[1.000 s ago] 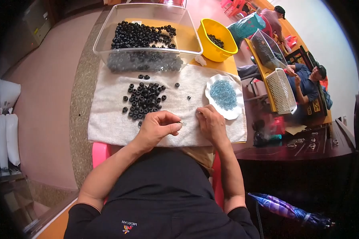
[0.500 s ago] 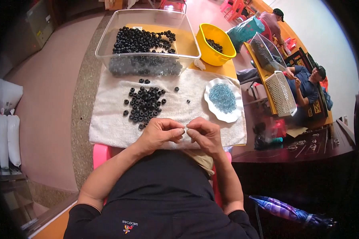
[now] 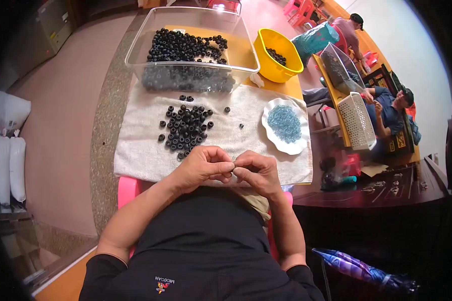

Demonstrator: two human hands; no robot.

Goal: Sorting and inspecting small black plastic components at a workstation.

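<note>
Over the near edge of a white towel (image 3: 138,143), my left hand (image 3: 202,168) and my right hand (image 3: 260,173) meet, thumbs and forefingers pinched together. Whatever lies between the fingertips is too small and covered to make out. Just beyond my left hand is a loose pile of round black beads with holes (image 3: 186,125). A stray black bead (image 3: 227,109) and a smaller dark piece (image 3: 241,126) sit to the right of the pile. Past my right hand stands a white wavy-rimmed plate (image 3: 292,149) heaped with small clear blue pieces (image 3: 285,123).
Behind the towel stands a clear plastic bin (image 3: 242,78) with many black beads (image 3: 173,47), beside a yellow basin (image 3: 266,65) holding more. At right, two people sit near a white perforated basket (image 3: 356,120). A folded umbrella (image 3: 359,267) lies lower right; white sacks (image 3: 10,168) stand left.
The fingertips of both hands have drawn closer together, hiding the small gap between them. The view has shifted slightly; the beads and the plate stay in place on the towel.
</note>
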